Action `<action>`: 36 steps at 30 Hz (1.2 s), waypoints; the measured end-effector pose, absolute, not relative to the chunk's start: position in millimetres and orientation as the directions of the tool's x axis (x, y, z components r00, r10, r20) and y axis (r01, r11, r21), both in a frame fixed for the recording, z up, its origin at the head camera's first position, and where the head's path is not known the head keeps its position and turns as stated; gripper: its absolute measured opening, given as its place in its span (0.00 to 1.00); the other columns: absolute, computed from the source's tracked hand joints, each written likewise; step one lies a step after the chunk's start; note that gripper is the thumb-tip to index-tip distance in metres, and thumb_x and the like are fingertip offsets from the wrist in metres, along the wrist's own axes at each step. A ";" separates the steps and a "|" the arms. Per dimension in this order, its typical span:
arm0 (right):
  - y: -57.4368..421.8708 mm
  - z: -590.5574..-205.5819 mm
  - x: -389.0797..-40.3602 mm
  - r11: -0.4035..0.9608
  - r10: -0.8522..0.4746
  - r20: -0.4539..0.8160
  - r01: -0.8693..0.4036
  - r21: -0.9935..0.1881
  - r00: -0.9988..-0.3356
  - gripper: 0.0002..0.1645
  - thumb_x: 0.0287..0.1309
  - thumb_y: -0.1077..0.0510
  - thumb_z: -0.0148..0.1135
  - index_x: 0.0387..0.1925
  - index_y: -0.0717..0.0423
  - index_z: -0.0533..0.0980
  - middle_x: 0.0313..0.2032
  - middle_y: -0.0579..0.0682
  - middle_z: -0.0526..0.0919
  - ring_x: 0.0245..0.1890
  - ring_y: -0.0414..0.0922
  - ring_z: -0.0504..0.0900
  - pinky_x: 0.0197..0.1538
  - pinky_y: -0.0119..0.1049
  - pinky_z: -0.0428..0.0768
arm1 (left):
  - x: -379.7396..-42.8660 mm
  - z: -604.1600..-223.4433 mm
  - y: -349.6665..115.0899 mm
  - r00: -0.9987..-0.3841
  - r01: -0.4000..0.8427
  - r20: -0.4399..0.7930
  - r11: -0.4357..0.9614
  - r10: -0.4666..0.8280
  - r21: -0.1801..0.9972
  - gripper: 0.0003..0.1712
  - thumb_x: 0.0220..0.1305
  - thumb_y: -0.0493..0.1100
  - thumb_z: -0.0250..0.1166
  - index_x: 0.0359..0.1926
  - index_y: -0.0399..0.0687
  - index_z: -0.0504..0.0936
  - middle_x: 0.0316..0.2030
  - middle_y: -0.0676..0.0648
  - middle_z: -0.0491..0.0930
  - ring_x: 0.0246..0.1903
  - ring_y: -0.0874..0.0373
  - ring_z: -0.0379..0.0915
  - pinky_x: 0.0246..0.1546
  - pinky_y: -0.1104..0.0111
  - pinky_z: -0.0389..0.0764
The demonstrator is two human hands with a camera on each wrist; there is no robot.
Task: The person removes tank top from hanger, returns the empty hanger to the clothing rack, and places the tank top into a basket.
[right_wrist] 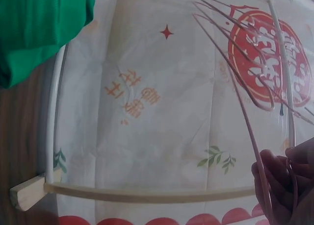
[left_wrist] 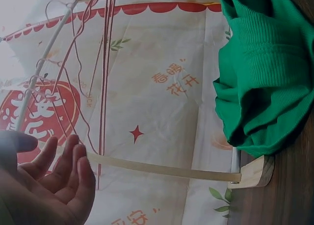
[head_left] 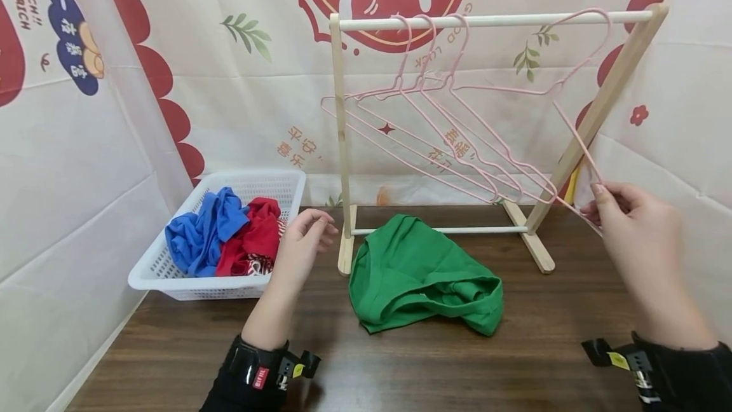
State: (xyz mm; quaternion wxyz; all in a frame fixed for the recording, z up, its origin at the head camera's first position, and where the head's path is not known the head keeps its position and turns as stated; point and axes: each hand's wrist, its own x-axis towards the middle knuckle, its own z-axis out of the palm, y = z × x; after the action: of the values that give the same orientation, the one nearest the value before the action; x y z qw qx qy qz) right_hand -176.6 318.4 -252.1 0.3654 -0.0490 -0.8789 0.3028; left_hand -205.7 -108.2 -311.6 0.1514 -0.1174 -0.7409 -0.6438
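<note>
My right hand [head_left: 643,227] pinches the lower right corner of a pink clothes hanger [head_left: 576,137], whose hook sits over the rack's top rail [head_left: 515,20]. In the right wrist view, the fingers [right_wrist: 274,181] curl around the pink wire. Three more pink hangers [head_left: 410,38] hang further left on that rail. My left hand [head_left: 300,240] hovers between the basket and the rack's left post, fingers loosely bent, holding nothing. A crumpled green garment [head_left: 412,272] with ribbed fabric lies on the table before the rack; its exact kind is unclear.
A white plastic basket [head_left: 291,186] at the left holds a blue garment [head_left: 203,234], a red one [head_left: 257,227] and some patterned cloth. The wooden rack's feet [head_left: 528,240] stand on the dark wooden table [head_left: 457,374]. Printed fabric [head_left: 240,113] covers the walls behind and beside.
</note>
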 end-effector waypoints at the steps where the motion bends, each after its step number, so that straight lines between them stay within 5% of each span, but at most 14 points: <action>1: 317.0 -251.0 -177.9 0.812 0.302 0.610 -0.139 -0.567 -0.733 0.21 0.61 0.46 0.49 0.42 0.58 0.76 0.21 0.37 0.76 0.21 0.31 0.74 0.17 0.20 0.67 | -205.5 -311.6 -108.5 -0.925 0.372 0.379 0.170 -0.014 0.913 0.08 0.65 0.41 0.50 0.36 0.42 0.75 0.31 0.39 0.79 0.29 0.49 0.75 0.31 0.57 0.79; 8: 306.6 -241.1 -186.2 0.788 0.289 0.557 -0.137 -0.600 -0.778 0.22 0.61 0.46 0.47 0.46 0.57 0.74 0.29 0.51 0.80 0.25 0.35 0.77 0.19 0.21 0.71 | -202.6 -308.8 -108.7 -0.918 0.361 0.396 0.388 -0.010 0.848 0.08 0.64 0.47 0.51 0.37 0.53 0.75 0.35 0.50 0.80 0.37 0.60 0.72 0.38 0.58 0.73; 25: 286.7 -226.6 -205.3 0.789 0.231 0.571 -0.192 -0.584 -0.788 0.19 0.62 0.50 0.48 0.48 0.56 0.74 0.33 0.55 0.79 0.27 0.40 0.78 0.22 0.19 0.72 | -204.0 -313.3 -105.2 -0.941 0.306 0.326 0.631 0.089 0.713 0.18 0.62 0.59 0.50 0.52 0.68 0.69 0.53 0.55 0.71 0.53 0.60 0.63 0.51 0.52 0.69; 36: 279.0 -226.4 -217.9 0.815 0.211 0.563 -0.174 -0.552 -0.799 0.21 0.62 0.48 0.47 0.51 0.53 0.73 0.36 0.56 0.81 0.26 0.44 0.77 0.19 0.22 0.71 | -204.7 -318.4 -104.9 -0.926 0.360 0.324 0.705 0.192 0.611 0.26 0.62 0.60 0.50 0.60 0.60 0.65 0.58 0.53 0.67 0.58 0.60 0.58 0.57 0.53 0.64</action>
State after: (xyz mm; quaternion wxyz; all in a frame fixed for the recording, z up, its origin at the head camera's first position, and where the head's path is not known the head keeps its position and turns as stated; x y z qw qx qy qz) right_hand -217.9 279.0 -226.4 0.3168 -0.0103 -0.8985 0.3036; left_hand -204.7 -104.9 -318.4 0.1189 -0.1508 -0.9157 -0.3530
